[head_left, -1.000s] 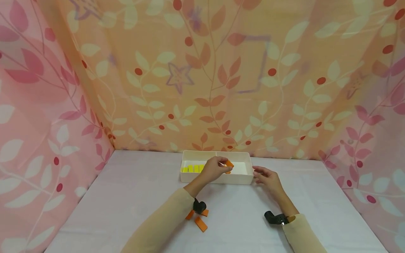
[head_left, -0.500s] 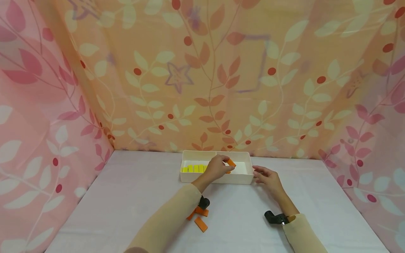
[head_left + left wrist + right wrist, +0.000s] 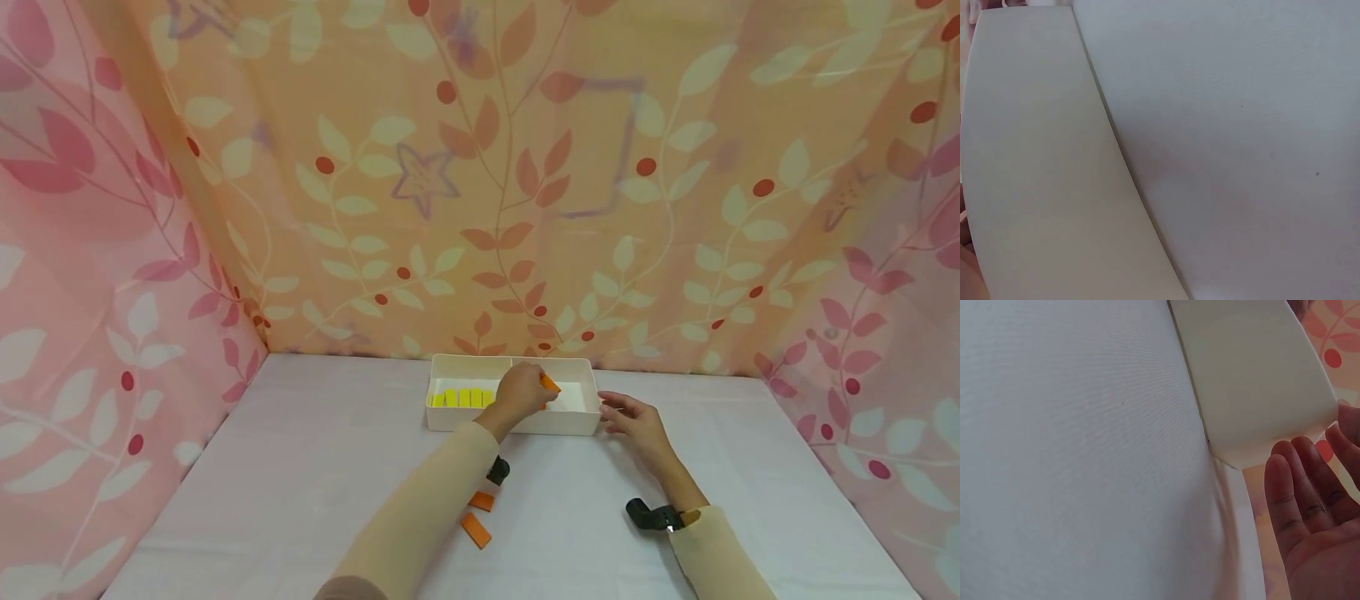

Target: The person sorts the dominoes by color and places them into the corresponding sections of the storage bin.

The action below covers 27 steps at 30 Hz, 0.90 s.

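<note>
A white two-compartment box (image 3: pixel 558 424) stands near the back of the table. Over its right compartment, my left hand (image 3: pixel 517 392) pinches an orange tile (image 3: pixel 551 384). Beneath that tile a bit of orange shows inside the box, mostly hidden by the fingers. Several yellow tiles (image 3: pixel 464 398) stand in a row in the left compartment. My right hand (image 3: pixel 639 427) touches the box's right end with extended fingers. In the right wrist view its fingers (image 3: pixel 1300 478) lie against the box's end wall (image 3: pixel 1260 381). The left wrist view mostly shows the box's front wall (image 3: pixel 1041 150).
Orange tiles (image 3: pixel 476 531) lie on the white tabletop (image 3: pixel 570 517) in front of the box, partly hidden by the left sleeve (image 3: pixel 420 500). Behind the box hangs a patterned curtain (image 3: pixel 360 250), with pink cloth (image 3: pixel 67 333) at the sides.
My left hand has shifted slightly right and turned over the right compartment, with the orange tile in its fingers. The left forearm followed, covering some loose tiles. The right hand has stayed put.
</note>
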Tool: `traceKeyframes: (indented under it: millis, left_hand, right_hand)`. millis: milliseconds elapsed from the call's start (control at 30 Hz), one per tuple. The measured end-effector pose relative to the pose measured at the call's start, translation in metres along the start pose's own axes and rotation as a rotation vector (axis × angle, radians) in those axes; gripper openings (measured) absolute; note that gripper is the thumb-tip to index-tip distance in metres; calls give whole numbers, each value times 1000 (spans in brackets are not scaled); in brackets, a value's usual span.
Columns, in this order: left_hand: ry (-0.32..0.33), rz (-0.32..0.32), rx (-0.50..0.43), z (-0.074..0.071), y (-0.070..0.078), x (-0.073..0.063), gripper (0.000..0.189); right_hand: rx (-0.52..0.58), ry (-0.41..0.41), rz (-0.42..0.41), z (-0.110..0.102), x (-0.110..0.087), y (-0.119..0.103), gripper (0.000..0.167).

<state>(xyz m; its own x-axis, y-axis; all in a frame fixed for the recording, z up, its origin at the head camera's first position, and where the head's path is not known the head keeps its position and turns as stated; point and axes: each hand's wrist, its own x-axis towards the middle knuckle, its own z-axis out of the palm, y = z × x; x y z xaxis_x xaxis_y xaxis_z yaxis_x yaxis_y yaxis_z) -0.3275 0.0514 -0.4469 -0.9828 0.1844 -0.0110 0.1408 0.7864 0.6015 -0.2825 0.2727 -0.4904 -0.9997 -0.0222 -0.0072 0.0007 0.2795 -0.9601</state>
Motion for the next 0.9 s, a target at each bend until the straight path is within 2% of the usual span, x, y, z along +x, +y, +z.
traceKeyframes:
  millis: [267,467,500,600,767,900]
  left_hand:
    - [7,9,155,4,7,6,28]
    - [37,81,354,9,8,8,27]
    - [42,90,364,9,7,8,28]
    - [64,107,324,8,3,8,26]
    - [94,162,141,7,-6,8,22]
    - [115,208,49,2,-9,3,21]
  right_hand:
    - [-20,14,6,1,1,0,51]
    - [-20,17,4,1,3,1,50]
    - [-19,17,1,2,3,1,50]
    - [-22,7,-5,2,4,1,52]
    - [-37,10,15,1,3,2,51]
    - [-40,14,18,1,2,4,51]
